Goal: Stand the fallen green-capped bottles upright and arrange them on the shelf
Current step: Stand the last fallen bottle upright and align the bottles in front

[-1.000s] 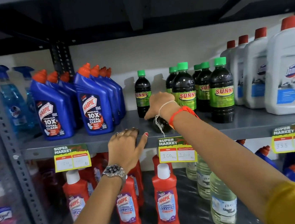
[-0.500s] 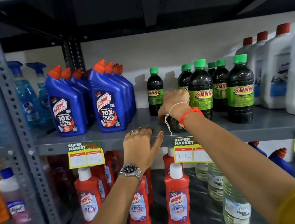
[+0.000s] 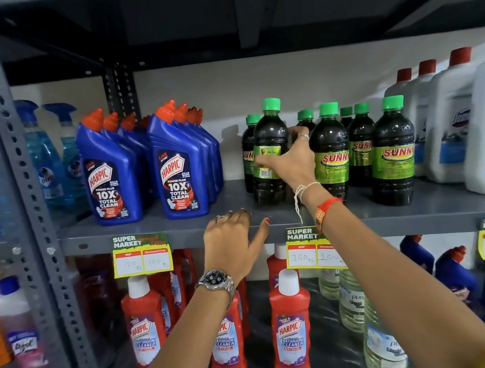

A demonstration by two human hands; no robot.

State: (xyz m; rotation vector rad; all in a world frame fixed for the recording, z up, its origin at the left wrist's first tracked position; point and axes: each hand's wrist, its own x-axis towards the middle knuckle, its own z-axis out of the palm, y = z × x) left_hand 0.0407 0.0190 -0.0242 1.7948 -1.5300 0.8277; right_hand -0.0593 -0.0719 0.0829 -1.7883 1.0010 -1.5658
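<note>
My right hand (image 3: 291,159) grips a dark green-capped bottle (image 3: 267,138) around its label, and the bottle stands upright on the grey middle shelf (image 3: 180,231), its label turned away. Behind it stands another green-capped bottle (image 3: 249,152). To its right, several upright Sunny bottles (image 3: 393,150) form rows. My left hand (image 3: 233,241) rests flat on the shelf's front edge, fingers spread, holding nothing.
Blue Harpic bottles (image 3: 179,173) stand left of the green-capped group, white jugs (image 3: 454,124) to the right. Blue spray bottles (image 3: 46,165) sit at far left behind the metal upright (image 3: 24,210). Red Harpic bottles (image 3: 291,327) fill the lower shelf. Price tags (image 3: 141,254) hang on the edge.
My right hand has raised the bottle that lay under it at the shelf front; it now stands upright in my grip. My left hand stays on the shelf edge.
</note>
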